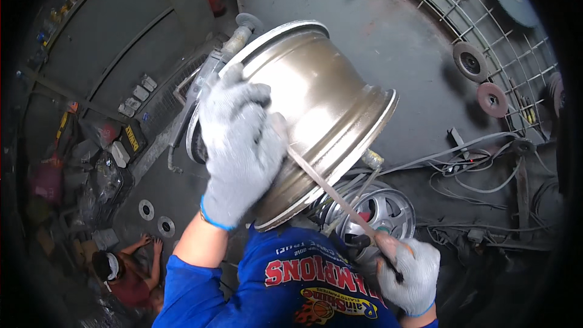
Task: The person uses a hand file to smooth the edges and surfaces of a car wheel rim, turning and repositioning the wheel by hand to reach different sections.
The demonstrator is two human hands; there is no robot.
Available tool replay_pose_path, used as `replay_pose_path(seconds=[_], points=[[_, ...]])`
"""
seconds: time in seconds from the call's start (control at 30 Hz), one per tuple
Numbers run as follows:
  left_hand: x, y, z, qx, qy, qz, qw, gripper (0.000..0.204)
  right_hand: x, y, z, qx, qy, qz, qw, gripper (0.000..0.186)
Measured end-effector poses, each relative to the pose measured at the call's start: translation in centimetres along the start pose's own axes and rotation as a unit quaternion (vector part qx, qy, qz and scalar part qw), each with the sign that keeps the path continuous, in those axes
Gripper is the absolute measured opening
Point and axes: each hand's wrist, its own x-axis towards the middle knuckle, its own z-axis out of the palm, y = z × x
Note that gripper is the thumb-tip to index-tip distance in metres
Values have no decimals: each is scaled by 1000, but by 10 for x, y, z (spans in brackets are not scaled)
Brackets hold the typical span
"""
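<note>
A metallic car wheel rim [310,97] is tilted on its side in front of me, its barrel facing up. My left hand [240,146], in a pale grey glove, lies against the barrel with fingers bent. From its fingertips a narrow pale brown strip [328,188], which looks like sanding cloth, stretches taut across the rim's near lip. The strip's other end is in my right hand [413,273], also gloved and closed around it, low at the right. How the left fingers grip the strip is partly hidden.
A second, spoked wheel [395,215] lies below the rim. A grinder-like tool [234,42] sits behind it. Sanding discs [470,61] hang on a wire grid at the right, above hoses [480,146]. Another person [127,273] crouches at the lower left near two metal rings [166,226].
</note>
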Motion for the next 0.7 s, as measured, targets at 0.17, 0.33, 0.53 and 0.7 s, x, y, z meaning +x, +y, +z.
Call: replay_pose_path(seconds=[0.17, 0.33, 0.53, 0.7], points=[[8, -35, -2, 84, 25, -76, 993, 14, 57, -14, 8, 7, -80, 3, 997, 50], [-1, -1, -5, 38, 18, -33, 999, 14, 14, 1, -3, 0, -62, 11, 998, 47], [6, -11, 7, 7, 17, 17, 1000, 13, 11, 1, -2, -17, -29, 21, 999, 45], [15, -44, 0, 132, 73, -19, 988, 20, 55, -7, 23, 36, 39, -53, 997, 49]])
